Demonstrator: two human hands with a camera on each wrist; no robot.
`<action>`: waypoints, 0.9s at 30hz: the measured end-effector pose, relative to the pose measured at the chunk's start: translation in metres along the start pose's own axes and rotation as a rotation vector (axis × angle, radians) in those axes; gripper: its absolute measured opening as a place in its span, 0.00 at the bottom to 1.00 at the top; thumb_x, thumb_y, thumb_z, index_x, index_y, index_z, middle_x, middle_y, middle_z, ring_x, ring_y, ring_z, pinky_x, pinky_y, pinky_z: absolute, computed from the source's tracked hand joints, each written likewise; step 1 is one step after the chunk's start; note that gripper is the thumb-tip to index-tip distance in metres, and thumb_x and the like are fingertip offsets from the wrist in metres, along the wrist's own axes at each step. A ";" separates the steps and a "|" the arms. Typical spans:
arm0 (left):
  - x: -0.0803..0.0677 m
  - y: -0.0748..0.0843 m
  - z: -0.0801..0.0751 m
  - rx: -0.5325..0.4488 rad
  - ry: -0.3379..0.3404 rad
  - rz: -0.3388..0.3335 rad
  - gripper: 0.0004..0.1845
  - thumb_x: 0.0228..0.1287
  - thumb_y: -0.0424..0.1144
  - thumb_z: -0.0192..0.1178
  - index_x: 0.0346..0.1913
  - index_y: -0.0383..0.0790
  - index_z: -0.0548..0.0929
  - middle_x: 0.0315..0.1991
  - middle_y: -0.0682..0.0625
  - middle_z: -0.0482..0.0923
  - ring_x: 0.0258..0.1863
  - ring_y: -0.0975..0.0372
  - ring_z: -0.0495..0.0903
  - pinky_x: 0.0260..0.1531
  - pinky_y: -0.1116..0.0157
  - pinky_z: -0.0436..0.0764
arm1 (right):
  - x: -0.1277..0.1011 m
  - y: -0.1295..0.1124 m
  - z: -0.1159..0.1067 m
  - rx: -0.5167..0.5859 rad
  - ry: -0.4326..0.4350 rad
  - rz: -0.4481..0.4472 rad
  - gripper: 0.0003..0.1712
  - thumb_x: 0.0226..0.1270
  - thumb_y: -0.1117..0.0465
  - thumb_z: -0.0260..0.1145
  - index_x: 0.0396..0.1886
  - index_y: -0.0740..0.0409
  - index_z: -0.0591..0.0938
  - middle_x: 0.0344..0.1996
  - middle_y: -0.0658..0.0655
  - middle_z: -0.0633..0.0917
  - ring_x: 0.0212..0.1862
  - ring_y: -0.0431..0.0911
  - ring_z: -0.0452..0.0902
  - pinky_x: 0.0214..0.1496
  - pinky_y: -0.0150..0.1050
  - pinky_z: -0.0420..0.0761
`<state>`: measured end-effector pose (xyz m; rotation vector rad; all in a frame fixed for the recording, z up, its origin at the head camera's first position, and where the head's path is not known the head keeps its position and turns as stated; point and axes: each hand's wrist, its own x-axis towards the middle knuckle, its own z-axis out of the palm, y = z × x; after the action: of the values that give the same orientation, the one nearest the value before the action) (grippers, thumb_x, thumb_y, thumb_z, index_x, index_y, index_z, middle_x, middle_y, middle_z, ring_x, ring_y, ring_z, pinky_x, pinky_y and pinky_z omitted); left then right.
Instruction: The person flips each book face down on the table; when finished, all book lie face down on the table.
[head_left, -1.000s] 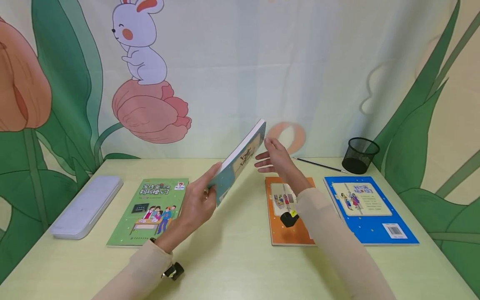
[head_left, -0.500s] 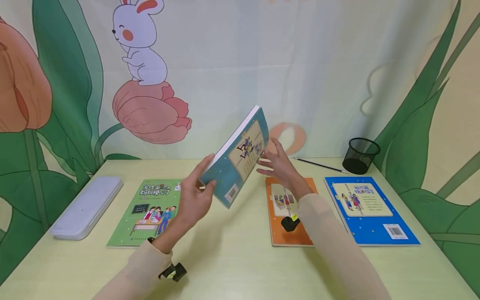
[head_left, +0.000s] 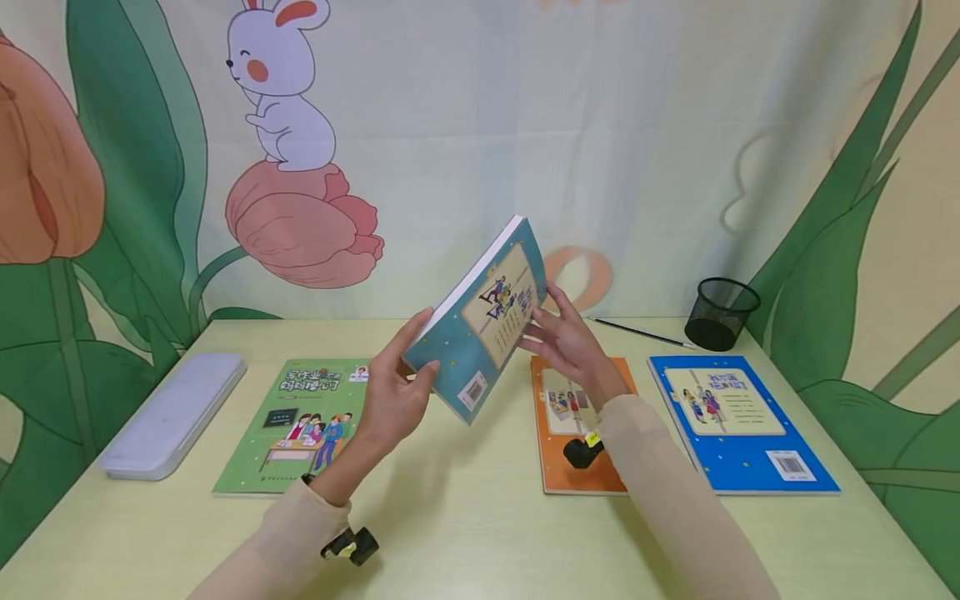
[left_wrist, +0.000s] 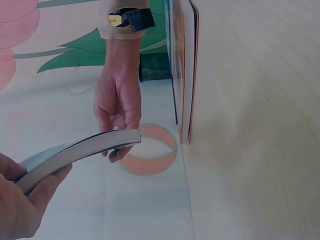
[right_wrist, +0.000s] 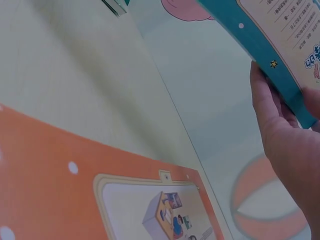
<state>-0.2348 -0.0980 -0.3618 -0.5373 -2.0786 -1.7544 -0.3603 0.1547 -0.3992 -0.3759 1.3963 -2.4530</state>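
Observation:
A teal paperback book (head_left: 491, 321) is held tilted above the table, its back cover with a barcode facing me. My left hand (head_left: 393, 392) grips its lower left end, thumb on the cover and fingers behind. At the right edge my right hand (head_left: 570, 346) holds the book between thumb and fingers. The left wrist view shows the bowed page block (left_wrist: 82, 152) spanning both hands. In the right wrist view, the right hand (right_wrist: 285, 125) is at the teal book's corner (right_wrist: 280, 65), with some fingers hidden behind it.
A green book (head_left: 307, 425) and a pale pencil case (head_left: 176, 417) lie on the left of the table (head_left: 465, 533). An orange book (head_left: 562, 467), partly under my right forearm, and a blue book (head_left: 742, 458) lie right. Behind them are a pencil (head_left: 641, 332) and black mesh cup (head_left: 722, 317).
The teal book has turned so its back cover faces me more. My right hand, apart from it a second ago, has come onto its right edge and now holds it.

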 end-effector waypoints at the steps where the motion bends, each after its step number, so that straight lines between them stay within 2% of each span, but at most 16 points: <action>1: 0.000 0.000 0.000 0.000 -0.001 -0.005 0.34 0.63 0.17 0.55 0.73 0.36 0.67 0.65 0.31 0.73 0.47 0.36 0.84 0.40 0.50 0.87 | 0.000 0.001 0.000 -0.006 0.003 -0.004 0.32 0.81 0.64 0.47 0.76 0.31 0.59 0.58 0.58 0.71 0.56 0.52 0.79 0.55 0.45 0.84; 14: 0.004 0.001 -0.006 0.013 -0.062 -0.052 0.37 0.63 0.18 0.56 0.75 0.36 0.64 0.63 0.30 0.74 0.48 0.36 0.84 0.39 0.52 0.87 | -0.002 0.005 -0.006 -0.063 0.077 -0.045 0.33 0.79 0.68 0.50 0.77 0.38 0.61 0.51 0.55 0.83 0.49 0.48 0.84 0.48 0.44 0.87; 20: 0.006 0.002 -0.008 0.019 -0.088 -0.097 0.38 0.62 0.19 0.57 0.76 0.36 0.62 0.67 0.31 0.69 0.50 0.36 0.83 0.39 0.52 0.87 | -0.004 0.002 -0.009 -0.083 0.120 -0.063 0.33 0.77 0.71 0.51 0.77 0.44 0.61 0.47 0.54 0.86 0.44 0.46 0.86 0.42 0.41 0.88; 27: 0.009 -0.003 -0.012 0.012 -0.084 -0.141 0.40 0.59 0.19 0.58 0.75 0.38 0.64 0.68 0.32 0.69 0.48 0.39 0.83 0.36 0.58 0.88 | -0.005 -0.002 -0.008 -0.125 0.153 -0.059 0.31 0.77 0.69 0.52 0.76 0.46 0.63 0.45 0.53 0.87 0.42 0.46 0.87 0.38 0.39 0.88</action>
<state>-0.2436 -0.1095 -0.3579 -0.4786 -2.2327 -1.8242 -0.3588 0.1644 -0.4018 -0.2655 1.6288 -2.4941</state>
